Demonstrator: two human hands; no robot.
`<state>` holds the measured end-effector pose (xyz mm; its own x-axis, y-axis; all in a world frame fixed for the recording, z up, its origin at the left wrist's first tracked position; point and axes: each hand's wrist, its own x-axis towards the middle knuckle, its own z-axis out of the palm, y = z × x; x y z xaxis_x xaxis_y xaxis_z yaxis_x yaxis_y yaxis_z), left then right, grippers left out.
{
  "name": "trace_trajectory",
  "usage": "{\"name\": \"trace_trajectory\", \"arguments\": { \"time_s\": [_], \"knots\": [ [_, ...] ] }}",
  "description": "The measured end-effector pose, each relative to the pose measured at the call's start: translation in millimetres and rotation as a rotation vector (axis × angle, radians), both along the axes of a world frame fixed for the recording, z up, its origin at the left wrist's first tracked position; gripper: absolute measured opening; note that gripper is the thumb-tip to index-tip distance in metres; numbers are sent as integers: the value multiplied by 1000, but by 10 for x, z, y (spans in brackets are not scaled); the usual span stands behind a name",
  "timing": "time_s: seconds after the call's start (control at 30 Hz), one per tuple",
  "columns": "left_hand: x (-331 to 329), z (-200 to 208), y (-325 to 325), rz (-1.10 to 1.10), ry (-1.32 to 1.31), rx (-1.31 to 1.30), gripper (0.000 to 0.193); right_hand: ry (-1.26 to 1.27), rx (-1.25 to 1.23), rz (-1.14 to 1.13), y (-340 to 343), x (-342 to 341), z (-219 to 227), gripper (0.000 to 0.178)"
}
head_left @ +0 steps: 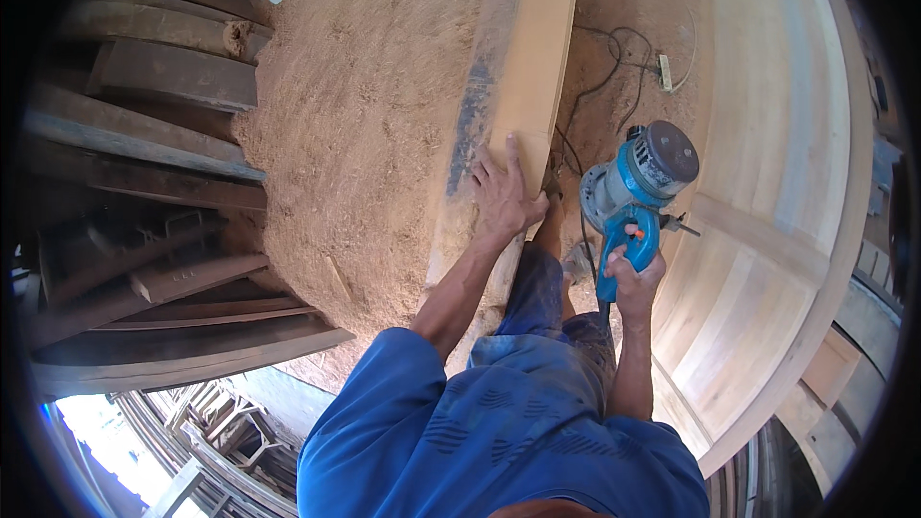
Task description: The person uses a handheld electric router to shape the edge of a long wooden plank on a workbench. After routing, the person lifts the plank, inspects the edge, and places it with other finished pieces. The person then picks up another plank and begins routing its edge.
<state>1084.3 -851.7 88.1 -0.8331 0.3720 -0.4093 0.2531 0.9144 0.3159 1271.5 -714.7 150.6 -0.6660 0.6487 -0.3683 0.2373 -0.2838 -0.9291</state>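
My right hand (pixel 637 284) grips the handle of a blue router (pixel 614 194), with a dark round motor cap. The tool is held up to the right of a long light-wood board (pixel 542 34), tilted, apart from it. Its power cord (pixel 586 242) hangs by the handle. My left hand (pixel 503 200) lies on the board's top with fingers stretched out and spread, index finger pointing along it. The board runs away from me and rests on a greyish, worn wooden beam (pixel 477 101). The router's bit is hidden from view.
A large panelled wooden door (pixel 758 58) stands at the right, close to the router. Black cable (pixel 614 35) and a white power strip (pixel 665 72) lie on the ground beyond. Sawdust (pixel 355 105) covers the floor; dark planks (pixel 173 77) are stacked at the left.
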Motion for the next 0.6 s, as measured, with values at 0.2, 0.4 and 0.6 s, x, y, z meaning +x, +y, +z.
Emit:
{"name": "trace_trajectory", "arguments": {
  "time_s": [0.2,0.4,0.6],
  "knots": [
    [22,-12,4,19,32,68,116,-9,-41,-44,79,122,-39,44],
    [67,-295,-188,-39,185,257,103,49,-55,-48,65,-60,84,42],
    [-313,-504,-934,-347,322,383,72,193,-97,42,-34,-245,255,36]
  ]
}}
